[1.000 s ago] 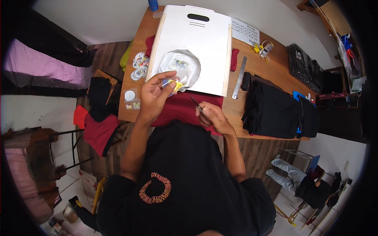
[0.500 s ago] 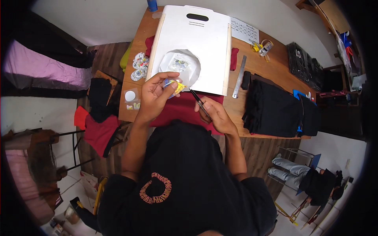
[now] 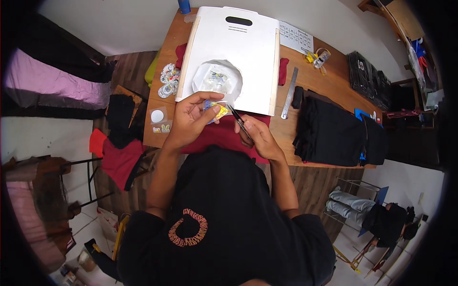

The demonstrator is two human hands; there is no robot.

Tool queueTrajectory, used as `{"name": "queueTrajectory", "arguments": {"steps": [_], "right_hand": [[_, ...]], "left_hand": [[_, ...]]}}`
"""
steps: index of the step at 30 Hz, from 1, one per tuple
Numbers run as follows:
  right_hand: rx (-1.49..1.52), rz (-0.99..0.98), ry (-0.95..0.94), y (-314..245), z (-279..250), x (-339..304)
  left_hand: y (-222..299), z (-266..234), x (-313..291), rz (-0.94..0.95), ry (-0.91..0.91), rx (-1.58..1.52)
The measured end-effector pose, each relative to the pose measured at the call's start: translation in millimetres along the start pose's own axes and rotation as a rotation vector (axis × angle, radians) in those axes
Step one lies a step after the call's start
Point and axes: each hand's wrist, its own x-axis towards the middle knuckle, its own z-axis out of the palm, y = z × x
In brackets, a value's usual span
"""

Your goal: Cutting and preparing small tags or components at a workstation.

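The left hand [image 3: 193,117], near the centre of the frame, pinches a clear film piece with yellow and blue print [image 3: 220,112] between thumb and fingers. The film is held above the lower edge of the white board [image 3: 255,62]. The grip is on its left side, which leaves its right side exposed to the tool, presumably for that reason.

The right hand [image 3: 257,138] is closed round a slim dark tool [image 3: 237,117], either small scissors or tweezers; which cannot be told at this size. Its tip points up and left, at the film's right edge; contact cannot be confirmed. Gripping it well back appears to keep the fingers clear of the tip.

Just above the hands, a pale round container [image 3: 199,76] holds clear scraps [image 3: 219,78], a position judged to suit short reaches. Printed cut-outs [image 3: 168,81] lie left of the board, apart from the scraps. At right, a metal ruler [image 3: 290,93] lies beside folded black cloth [image 3: 329,131], both out of the hands' way.
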Motion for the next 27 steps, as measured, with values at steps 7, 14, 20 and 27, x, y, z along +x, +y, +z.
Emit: {"name": "queueTrajectory", "arguments": {"steps": [7, 14, 20, 27], "right_hand": [[-0.01, -0.014, -0.001, 5.3, -0.6, 1.8], [0.032, 0.009, 0.001, 8.8, -0.8, 2.2], [0.039, 0.01, 0.014, 11.1, -1.0, 1.1], [0.068, 0.011, 0.025, 14.4, 2.0, 0.3]], "left_hand": [[-4.2, -1.9, -0.3, -0.03, -0.032, -0.013], [-5.0, -4.1, -1.6, -0.045, -0.038, -0.011], [-3.9, 0.2, 0.0, 0.031, 0.03, -0.013], [-17.4, -3.5, -1.3, 0.136, 0.097, -0.021]]}}
